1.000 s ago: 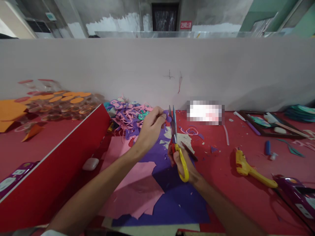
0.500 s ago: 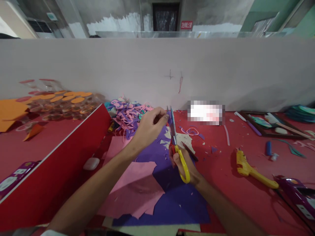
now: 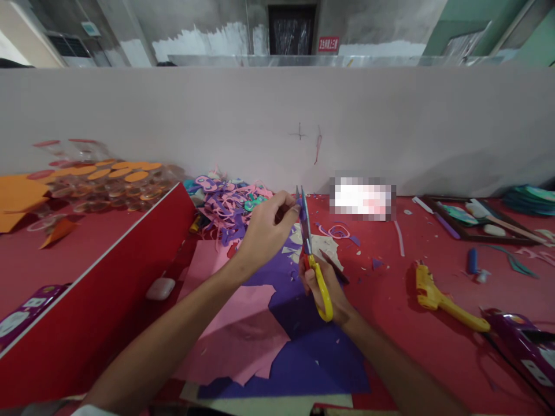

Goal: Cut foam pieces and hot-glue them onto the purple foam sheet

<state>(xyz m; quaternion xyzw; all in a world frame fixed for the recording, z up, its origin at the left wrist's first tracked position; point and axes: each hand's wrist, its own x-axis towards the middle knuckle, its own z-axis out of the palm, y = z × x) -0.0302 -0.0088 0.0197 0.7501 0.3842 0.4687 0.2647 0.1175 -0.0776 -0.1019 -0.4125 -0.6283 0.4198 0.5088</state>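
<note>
Left hand [image 3: 264, 234] is pinched shut on a small purple scrap [image 3: 298, 203], held up off the table right against the blades. Right hand [image 3: 325, 292] is wrapped through the yellow loops of the scissors [image 3: 313, 260]. A second ago the blades were a touch more apart; now they're nearly together at the scrap, so the snip looks mid-way. The hands have barely moved otherwise. Below them lie a purple sheet [image 3: 312, 352] and a pink sheet [image 3: 243, 335], with an offcut pile [image 3: 229, 202] behind and a yellow glue gun [image 3: 437, 297] off to the right.
</note>
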